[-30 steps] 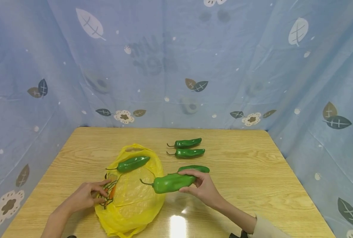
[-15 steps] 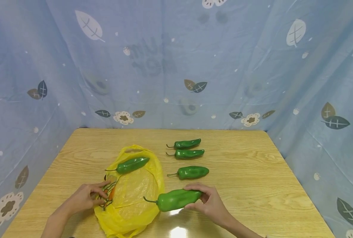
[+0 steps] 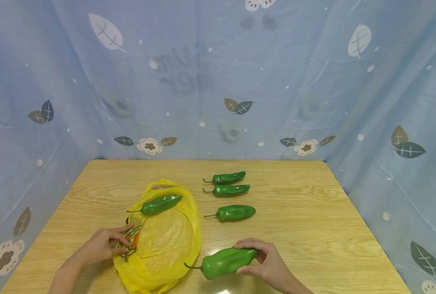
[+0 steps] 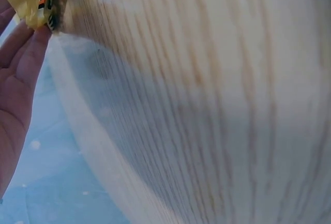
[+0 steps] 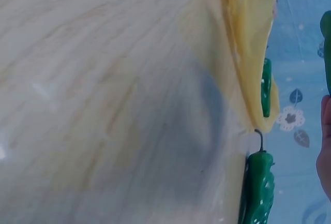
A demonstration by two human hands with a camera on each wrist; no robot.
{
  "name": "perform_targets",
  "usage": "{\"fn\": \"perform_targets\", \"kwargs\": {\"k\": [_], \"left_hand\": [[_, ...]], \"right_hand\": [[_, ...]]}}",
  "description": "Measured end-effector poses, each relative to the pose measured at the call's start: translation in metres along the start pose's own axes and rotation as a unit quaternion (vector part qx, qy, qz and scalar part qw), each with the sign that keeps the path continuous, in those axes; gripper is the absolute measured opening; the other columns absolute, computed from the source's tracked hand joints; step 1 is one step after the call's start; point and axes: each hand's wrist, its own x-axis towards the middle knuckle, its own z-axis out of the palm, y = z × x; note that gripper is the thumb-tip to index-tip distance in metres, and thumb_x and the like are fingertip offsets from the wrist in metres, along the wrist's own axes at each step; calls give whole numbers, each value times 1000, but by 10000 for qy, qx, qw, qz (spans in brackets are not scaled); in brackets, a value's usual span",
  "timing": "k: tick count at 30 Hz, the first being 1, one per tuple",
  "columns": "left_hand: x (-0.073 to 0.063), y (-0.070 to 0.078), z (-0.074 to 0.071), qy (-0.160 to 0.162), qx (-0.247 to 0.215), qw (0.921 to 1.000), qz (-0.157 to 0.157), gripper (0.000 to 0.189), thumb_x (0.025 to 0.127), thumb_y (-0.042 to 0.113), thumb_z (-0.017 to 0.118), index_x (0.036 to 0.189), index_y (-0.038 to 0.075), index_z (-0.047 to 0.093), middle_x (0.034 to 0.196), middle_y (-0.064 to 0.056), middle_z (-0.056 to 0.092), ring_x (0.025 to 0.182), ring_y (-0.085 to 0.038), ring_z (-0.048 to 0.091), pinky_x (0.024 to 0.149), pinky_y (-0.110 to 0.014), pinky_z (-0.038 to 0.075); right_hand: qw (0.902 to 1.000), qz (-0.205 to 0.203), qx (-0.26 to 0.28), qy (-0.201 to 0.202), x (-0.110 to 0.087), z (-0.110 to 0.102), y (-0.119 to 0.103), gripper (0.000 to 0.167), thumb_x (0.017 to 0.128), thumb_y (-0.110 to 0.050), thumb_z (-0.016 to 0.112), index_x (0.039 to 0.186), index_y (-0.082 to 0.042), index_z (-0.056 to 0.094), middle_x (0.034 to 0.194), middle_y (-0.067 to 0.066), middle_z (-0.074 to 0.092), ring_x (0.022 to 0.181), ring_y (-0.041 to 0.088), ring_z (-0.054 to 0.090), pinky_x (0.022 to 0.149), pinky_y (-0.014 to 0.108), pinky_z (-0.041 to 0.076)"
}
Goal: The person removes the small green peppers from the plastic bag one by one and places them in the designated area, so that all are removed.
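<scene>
A yellow plastic bag lies spread on the table's left half, with one green pepper on its far part. My left hand pinches the bag's left side over a printed patch of orange and black; the left wrist view shows the yellow plastic between the fingers. Between thumb and fingers, my right hand holds a large green pepper by its tip end, stem pointing left, right of the bag. Only a sliver of that pepper shows at the right wrist view's edge.
Right of the bag, three green peppers lie in a column with stems leftward: a far one, a middle one and a nearer one. The wooden table ends at a blue patterned curtain.
My right hand has brought the held pepper toward the table's near side and slightly right, away from the nearest lying pepper. The left hand stays at the bag.
</scene>
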Motion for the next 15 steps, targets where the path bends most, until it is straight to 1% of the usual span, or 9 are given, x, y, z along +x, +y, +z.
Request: {"fn": "perform_targets", "kwargs": {"k": [3,6,9,12,13,15], "left_hand": [[-1,0,0,-3,38,10000,-29,12,79,29,77,90,24,76,135,-10,54,103,-29,64,82,-13,49],[-1,1,0,-21,79,9999,-60,12,78,29,77,89,25,76,133,-15,55,102,-31,64,82,-15,50],[-1,1,0,-78,105,9998,-140,12,79,29,77,90,25,76,132,-20,55,105,-37,61,82,-17,51],[0,2,0,-113,119,9997,-200,12,79,30,77,90,26,76,132,-21,54,108,-43,57,82,-17,51],[0,3,-1,-117,117,9996,-208,12,79,30,77,90,26,76,133,-21,54,108,-43,57,83,-17,51],[0,3,-1,-103,119,9997,-184,11,79,29,77,89,26,76,132,-21,54,107,-38,60,83,-15,50]], "right_hand": [[10000,-7,-20,-56,-7,-2,2,43,78,5,73,119,4,61,116,11,63,100,14,62,84,29,54],[9999,-52,-29,-117,-13,-5,4,43,79,6,72,120,4,60,118,8,64,102,13,62,86,28,54],[9997,-129,70,-191,-19,-9,5,43,80,8,71,121,6,59,119,9,64,104,13,62,87,28,53],[9994,-129,199,-262,-23,-12,6,43,81,8,70,122,8,58,120,13,64,105,14,62,85,29,54],[9993,-117,211,-280,-25,-13,7,43,81,8,69,122,8,58,120,14,64,105,14,63,85,29,54],[9993,-19,210,-308,-27,-14,7,42,82,7,69,122,9,57,120,16,63,104,14,63,83,30,55]]}}
